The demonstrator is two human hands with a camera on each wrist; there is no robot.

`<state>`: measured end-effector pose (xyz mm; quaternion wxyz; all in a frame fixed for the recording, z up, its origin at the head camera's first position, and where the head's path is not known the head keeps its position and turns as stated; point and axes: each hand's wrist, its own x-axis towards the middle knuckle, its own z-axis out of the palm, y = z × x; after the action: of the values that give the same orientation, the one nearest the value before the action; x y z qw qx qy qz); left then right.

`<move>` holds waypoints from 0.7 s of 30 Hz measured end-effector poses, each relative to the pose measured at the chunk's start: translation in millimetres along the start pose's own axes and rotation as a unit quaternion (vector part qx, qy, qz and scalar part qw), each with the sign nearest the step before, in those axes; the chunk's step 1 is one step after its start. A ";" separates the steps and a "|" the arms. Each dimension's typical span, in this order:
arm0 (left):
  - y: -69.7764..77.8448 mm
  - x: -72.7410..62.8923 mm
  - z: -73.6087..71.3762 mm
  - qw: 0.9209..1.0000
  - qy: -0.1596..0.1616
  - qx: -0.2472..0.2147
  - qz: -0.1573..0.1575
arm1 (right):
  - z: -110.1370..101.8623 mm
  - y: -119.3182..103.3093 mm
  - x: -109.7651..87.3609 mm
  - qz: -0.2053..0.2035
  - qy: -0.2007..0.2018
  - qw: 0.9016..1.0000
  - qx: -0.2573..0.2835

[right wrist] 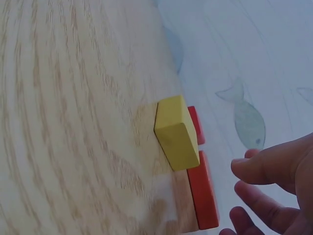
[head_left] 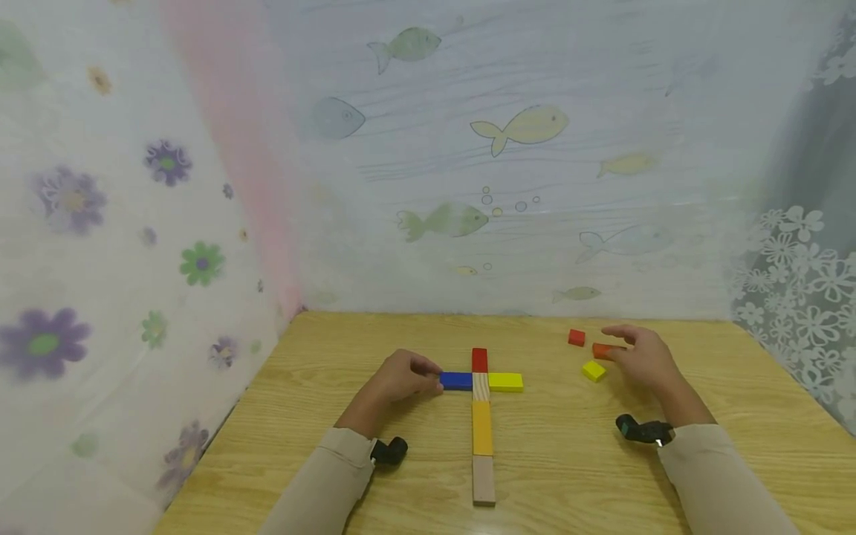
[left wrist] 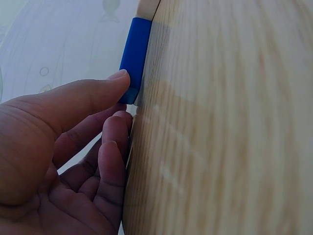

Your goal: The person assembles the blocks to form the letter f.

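My left hand [head_left: 404, 377] pinches the left end of a blue block [head_left: 457, 381] between thumb and finger; the left wrist view shows the thumb on that end of the blue block [left wrist: 136, 54]. The block's other end meets a plain wood block [head_left: 481, 387]. A red block [head_left: 479, 360] lies above it, a yellow block [head_left: 506, 382] to its right, and an orange-yellow block [head_left: 481, 428] and a tan block [head_left: 484, 479] below, forming a cross. Over an orange-red block [head_left: 604, 351] hovers my right hand [head_left: 645, 360], fingers apart; the right wrist view shows a gap between them.
Near the right hand lie a small red block [head_left: 576, 337] and a small yellow block [head_left: 594, 371]. Behind the wooden table [head_left: 548, 461] hangs a sheet with fish drawings [head_left: 535, 260], and a flowered sheet [head_left: 120, 275] borders the left side.
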<state>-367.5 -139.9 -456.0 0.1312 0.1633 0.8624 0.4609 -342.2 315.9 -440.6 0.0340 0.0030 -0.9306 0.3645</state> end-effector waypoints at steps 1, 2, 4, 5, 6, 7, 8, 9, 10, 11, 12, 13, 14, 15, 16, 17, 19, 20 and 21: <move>-0.2 0.0 0.0 1.000 0.000 0.000 0.000 | -0.2 0.0 -1.1 0.003 -0.003 1.000 0.000; -0.3 0.0 0.1 1.000 0.000 0.000 0.000 | -0.4 0.6 -1.7 0.003 -0.004 1.000 -0.002; -0.5 -0.1 0.1 1.000 -0.001 0.001 0.000 | -0.9 1.2 -3.2 0.004 -0.006 1.000 -0.008; -0.4 -0.2 0.0 1.000 -0.001 0.001 0.000 | -0.8 1.3 -3.7 0.004 -0.006 1.000 -0.011; -0.2 -0.4 -0.1 1.000 -0.001 0.001 0.001 | -0.7 1.6 -4.1 0.003 -0.007 1.000 -0.014; 0.1 -0.5 -0.1 1.000 -0.001 0.002 0.000 | -0.5 2.2 -4.3 0.003 -0.007 1.000 -0.016; 0.2 -0.6 -0.1 1.000 -0.001 0.002 0.000 | -0.4 2.6 -4.4 0.003 -0.007 1.000 -0.019; 0.5 -0.7 -0.1 1.000 -0.002 0.003 0.000 | -0.4 2.7 -4.8 0.004 -0.007 1.000 -0.022; 0.8 -0.7 -0.2 1.000 -0.002 0.003 -0.001 | -0.1 3.2 -4.7 0.004 -0.006 1.000 -0.024; 1.1 -0.7 -0.3 1.000 -0.001 0.004 -0.001 | 0.2 3.4 -4.7 0.005 -0.006 1.000 -0.024; 1.4 -0.7 -0.3 1.000 -0.001 0.006 -0.001 | 0.4 3.9 -4.4 0.005 -0.006 1.000 -0.026; 1.5 -0.6 -0.3 1.000 -0.001 0.007 -0.002 | 0.6 4.3 -4.2 0.005 -0.005 1.000 -0.028; 1.6 -0.6 -0.2 1.000 -0.001 0.008 -0.003 | 0.8 4.5 -4.0 0.004 -0.006 1.000 -0.031; 1.5 -0.7 -0.1 1.000 0.000 0.009 -0.004 | 1.2 4.8 -3.7 0.004 -0.006 0.999 -0.035; 1.5 -0.9 0.0 1.000 0.000 0.010 -0.005 | 1.5 5.0 -3.6 0.005 -0.007 0.999 -0.037; 1.5 -1.0 0.0 1.000 0.000 0.011 -0.005 | 1.8 5.2 -3.4 0.007 -0.009 0.999 -0.040; 1.2 -1.0 0.1 1.000 0.000 0.010 -0.007 | 2.6 5.9 -2.7 0.010 -0.013 0.999 -0.045; 1.1 -1.0 0.0 1.000 0.001 0.011 -0.007 | 3.0 6.3 -2.4 0.012 -0.015 0.999 -0.046; 0.9 -0.9 0.0 1.000 0.001 0.011 -0.007 | 3.5 6.6 -2.1 0.014 -0.016 0.999 -0.048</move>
<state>-366.5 -139.7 -455.2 0.1313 0.1581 0.8688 0.4505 -340.6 318.3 -447.8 0.0145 -0.0055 -0.9473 0.3198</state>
